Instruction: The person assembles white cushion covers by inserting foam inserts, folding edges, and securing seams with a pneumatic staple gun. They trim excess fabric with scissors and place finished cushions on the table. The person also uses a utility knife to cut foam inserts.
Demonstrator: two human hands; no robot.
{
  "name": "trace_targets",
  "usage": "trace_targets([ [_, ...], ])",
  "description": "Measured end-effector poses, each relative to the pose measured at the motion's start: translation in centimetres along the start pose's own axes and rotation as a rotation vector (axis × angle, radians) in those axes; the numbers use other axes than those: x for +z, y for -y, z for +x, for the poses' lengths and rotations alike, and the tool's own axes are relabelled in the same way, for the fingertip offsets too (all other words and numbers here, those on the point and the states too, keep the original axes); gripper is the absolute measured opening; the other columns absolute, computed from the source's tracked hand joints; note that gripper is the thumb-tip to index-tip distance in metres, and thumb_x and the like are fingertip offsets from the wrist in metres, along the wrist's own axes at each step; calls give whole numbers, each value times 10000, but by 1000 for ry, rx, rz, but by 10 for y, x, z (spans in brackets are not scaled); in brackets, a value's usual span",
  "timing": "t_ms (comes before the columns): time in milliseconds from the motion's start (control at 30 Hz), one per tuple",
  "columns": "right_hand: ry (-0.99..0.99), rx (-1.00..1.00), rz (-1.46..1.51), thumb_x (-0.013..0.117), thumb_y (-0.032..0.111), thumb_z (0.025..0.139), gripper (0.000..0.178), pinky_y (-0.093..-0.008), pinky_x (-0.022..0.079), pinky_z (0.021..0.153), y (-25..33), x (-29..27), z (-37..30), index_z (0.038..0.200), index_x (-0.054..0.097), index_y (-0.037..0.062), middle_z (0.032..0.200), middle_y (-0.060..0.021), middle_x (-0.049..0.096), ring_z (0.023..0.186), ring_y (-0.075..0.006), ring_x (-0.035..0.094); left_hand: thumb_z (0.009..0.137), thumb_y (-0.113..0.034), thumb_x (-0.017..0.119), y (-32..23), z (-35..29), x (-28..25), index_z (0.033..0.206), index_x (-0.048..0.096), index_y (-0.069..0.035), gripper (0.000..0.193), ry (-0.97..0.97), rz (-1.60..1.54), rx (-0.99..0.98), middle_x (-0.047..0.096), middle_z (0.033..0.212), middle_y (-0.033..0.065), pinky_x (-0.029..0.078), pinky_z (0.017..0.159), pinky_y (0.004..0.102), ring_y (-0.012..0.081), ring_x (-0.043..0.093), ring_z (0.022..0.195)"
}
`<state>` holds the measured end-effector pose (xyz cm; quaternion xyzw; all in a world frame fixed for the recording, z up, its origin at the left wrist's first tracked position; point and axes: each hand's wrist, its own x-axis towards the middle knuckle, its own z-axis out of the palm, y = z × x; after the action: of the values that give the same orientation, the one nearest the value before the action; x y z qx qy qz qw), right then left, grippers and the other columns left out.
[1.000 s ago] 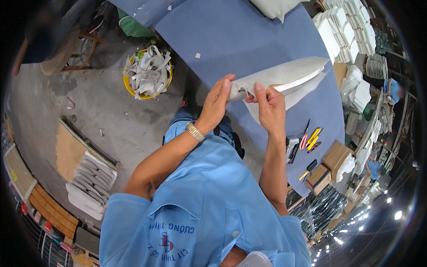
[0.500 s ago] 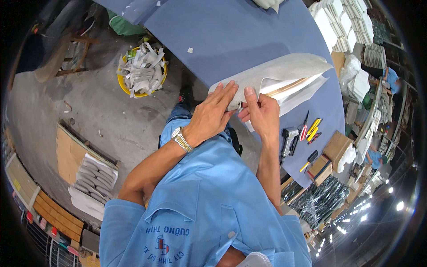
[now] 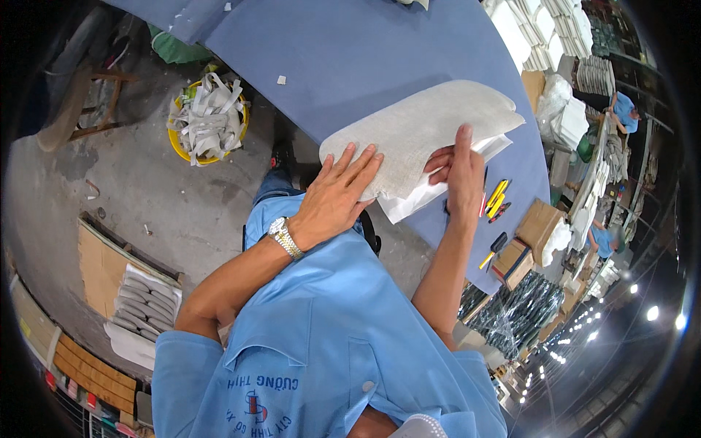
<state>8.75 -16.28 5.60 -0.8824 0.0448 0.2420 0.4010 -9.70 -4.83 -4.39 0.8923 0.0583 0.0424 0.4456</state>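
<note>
A rounded, elongated panel faced with light grey cloth (image 3: 438, 109) lies at the table's near edge, its near end jutting past it. White sheet material (image 3: 418, 201) sticks out from under its near right side. My left hand (image 3: 337, 193) rests flat on the panel's near left end, fingers spread, a metal-band watch on the wrist. At the panel's right edge is my right hand (image 3: 460, 175), thumb raised apart from loosely bent fingers beside the cloth. I see nothing gripped in it.
The blue-topped table (image 3: 328, 58) carries yellow-handled tools (image 3: 496, 196), a black-and-yellow tool (image 3: 493, 250) and cardboard boxes (image 3: 539, 223) at right. On the floor at left stands a yellow basket (image 3: 174, 139) of cloth scraps. Stacked white pieces (image 3: 544, 29) and other people are farther right.
My right hand has moved right along the panel's edge, its fingers loosened. The cloth flap that stood lifted there now lies down over the panel. My left hand stays on the near end.
</note>
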Motion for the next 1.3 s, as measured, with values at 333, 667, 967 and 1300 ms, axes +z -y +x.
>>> trace_targets([
  [333,-22,-75,-253,645,447,1028,530,-276,465,555,-65,-45,39,755,679,-6,655,-36,616,601,-97,562,896,-228,757,4,-1,15,1582,261,58,894,-128,-67,-49,374,1590,297,334,1203,555,458,380,1474],
  [667,-6,-269,297,621,368,1061,399,-280,406,664,-98,-3,70,873,641,17,795,11,588,726,-80,501,910,-229,761,32,6,-4,1561,382,-36,778,-241,-174,-6,451,1574,212,409,1178,467,416,431,1449],
  [967,3,-358,387,643,359,1049,537,-284,212,504,-82,21,83,610,447,121,618,79,379,598,-43,283,924,-210,747,41,24,-40,1550,446,-132,699,-141,-161,47,467,1587,111,607,867,391,375,584,1305],
  [1300,37,-375,403,642,371,1050,507,-273,240,527,-77,24,81,637,521,103,635,71,427,615,-42,318,893,-97,717,29,20,-34,1524,490,-375,726,-148,87,26,409,1609,177,645,816,418,406,642,1242],
])
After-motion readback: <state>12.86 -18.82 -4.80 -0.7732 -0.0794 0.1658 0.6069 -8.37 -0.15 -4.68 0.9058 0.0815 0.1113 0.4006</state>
